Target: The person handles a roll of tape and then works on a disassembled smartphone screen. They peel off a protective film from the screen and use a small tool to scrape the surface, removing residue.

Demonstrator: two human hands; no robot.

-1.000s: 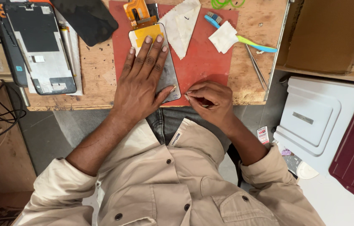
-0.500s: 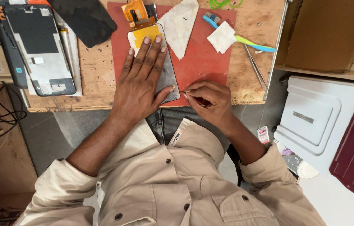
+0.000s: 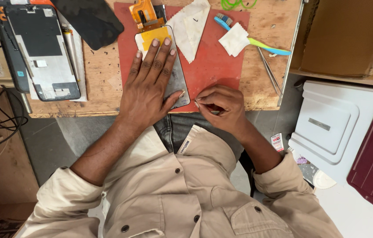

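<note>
i see left hand open, flat on phone screen panel; right hand pinches something small at its corner. i advise keep panel pressed, pull slow.

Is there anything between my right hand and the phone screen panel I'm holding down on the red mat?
Nothing visible. The right hand sits at the lower right corner of the screen panel, fingertips pinched beside its edge. The left hand lies flat on the panel, left of that corner.
</note>
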